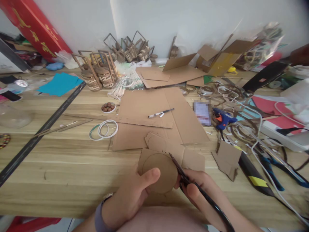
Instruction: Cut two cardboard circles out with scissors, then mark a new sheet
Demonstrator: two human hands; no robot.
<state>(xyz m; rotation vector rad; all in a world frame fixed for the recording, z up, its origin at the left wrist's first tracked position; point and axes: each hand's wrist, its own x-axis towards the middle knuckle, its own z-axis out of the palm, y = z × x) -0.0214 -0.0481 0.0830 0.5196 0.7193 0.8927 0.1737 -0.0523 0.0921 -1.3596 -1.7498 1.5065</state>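
My left hand (135, 190) grips a piece of cardboard (159, 172), thumb on top and the other fingers hidden beneath. A round outline shows on this piece, and its right side follows the curve. In my right hand (200, 190) is a pair of black scissors (184, 177), fingers closed round the handles. The blades point up and away along the right edge of the cardboard. Just beyond lie cardboard offcuts (173, 149) and a large flat cardboard sheet (142, 103). A pen (159, 113) rests on that sheet.
Tape rolls (107, 129) and a dish of brown balls (108, 107) lie left of the sheet. To the right are a blue glue gun (223, 118), pliers (270, 167), white cable and cardboard scraps. Small slatted baskets (106, 77) stand behind, near an open carton (222, 61).
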